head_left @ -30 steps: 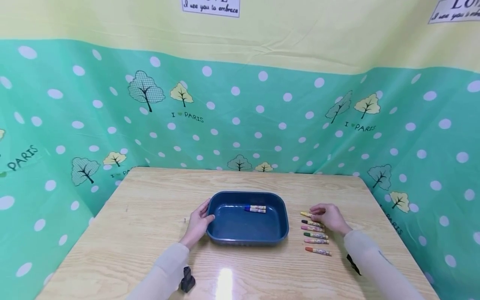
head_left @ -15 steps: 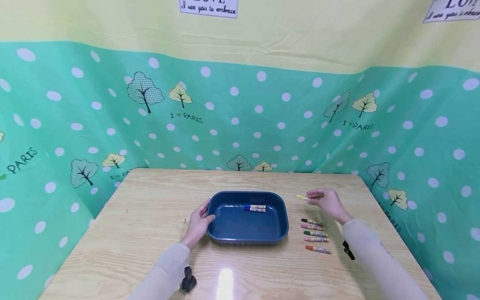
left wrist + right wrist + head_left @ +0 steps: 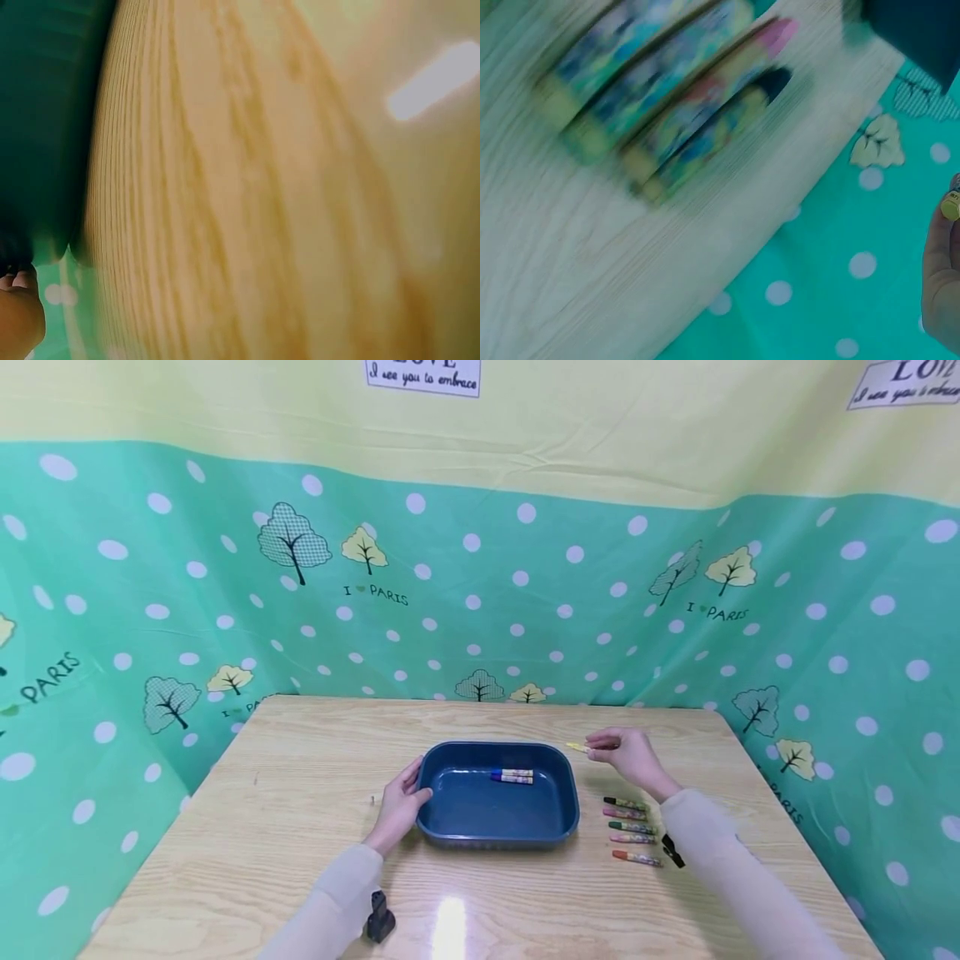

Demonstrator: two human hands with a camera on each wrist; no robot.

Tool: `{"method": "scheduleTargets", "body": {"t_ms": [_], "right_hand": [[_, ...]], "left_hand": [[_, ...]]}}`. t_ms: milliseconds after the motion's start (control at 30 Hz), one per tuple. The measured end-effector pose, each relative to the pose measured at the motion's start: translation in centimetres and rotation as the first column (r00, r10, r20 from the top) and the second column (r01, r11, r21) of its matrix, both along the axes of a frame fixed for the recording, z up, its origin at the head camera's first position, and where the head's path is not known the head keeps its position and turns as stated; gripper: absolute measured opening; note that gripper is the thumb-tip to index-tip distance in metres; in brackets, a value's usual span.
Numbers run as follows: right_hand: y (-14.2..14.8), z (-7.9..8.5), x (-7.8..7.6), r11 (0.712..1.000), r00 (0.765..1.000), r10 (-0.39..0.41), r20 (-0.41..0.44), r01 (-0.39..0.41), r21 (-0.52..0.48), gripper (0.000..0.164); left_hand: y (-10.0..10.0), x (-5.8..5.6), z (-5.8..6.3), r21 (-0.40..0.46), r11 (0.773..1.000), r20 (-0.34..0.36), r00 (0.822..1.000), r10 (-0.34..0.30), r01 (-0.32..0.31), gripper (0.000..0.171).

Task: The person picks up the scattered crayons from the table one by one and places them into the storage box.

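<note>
My left hand [image 3: 399, 806] grips the left wall of a dark blue rectangular tray [image 3: 495, 842], thumb over the rim. Two blue-tipped crayons [image 3: 513, 776] lie side by side inside it, toward the back. Between thumb and fingers my right hand [image 3: 628, 758] pinches a yellow crayon [image 3: 577, 747], its tip pointing left near the tray's back right corner. In the right wrist view the yellow crayon's end [image 3: 951, 206] shows at the fingertips. The left wrist view catches only part of the left hand [image 3: 19, 313] beside the tray wall [image 3: 45, 135].
Right of the tray, several crayons lie in a column on the wooden table [image 3: 315, 752]: black [image 3: 626, 803], pink [image 3: 625, 814], green [image 3: 632, 827], another pink [image 3: 633, 839] and orange-red [image 3: 637, 858]. A polka-dot curtain [image 3: 420, 635] hangs behind the table.
My right hand has picked up the yellow crayon from the top of the column and moved it up and left toward the tray. The left hand stays on the tray.
</note>
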State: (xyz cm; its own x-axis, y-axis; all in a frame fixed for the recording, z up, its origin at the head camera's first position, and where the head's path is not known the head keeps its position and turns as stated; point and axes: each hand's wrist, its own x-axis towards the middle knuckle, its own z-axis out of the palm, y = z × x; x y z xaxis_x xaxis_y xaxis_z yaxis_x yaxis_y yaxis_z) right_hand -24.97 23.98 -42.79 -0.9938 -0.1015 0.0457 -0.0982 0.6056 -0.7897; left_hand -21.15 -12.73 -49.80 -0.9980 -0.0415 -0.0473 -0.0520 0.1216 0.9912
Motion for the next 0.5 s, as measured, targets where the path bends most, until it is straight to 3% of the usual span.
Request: {"method": "scheduleTargets", "body": {"t_ms": [500], "right_hand": [[-5.4,-0.7,0.3,0.998,0.998,0.064,-0.012,-0.065,-0.022,0.024]], "left_hand": [[0.1,0.0,-0.1,-0.023,1.000,-0.003,1.000,0.020,-0.020,0.059]]}}
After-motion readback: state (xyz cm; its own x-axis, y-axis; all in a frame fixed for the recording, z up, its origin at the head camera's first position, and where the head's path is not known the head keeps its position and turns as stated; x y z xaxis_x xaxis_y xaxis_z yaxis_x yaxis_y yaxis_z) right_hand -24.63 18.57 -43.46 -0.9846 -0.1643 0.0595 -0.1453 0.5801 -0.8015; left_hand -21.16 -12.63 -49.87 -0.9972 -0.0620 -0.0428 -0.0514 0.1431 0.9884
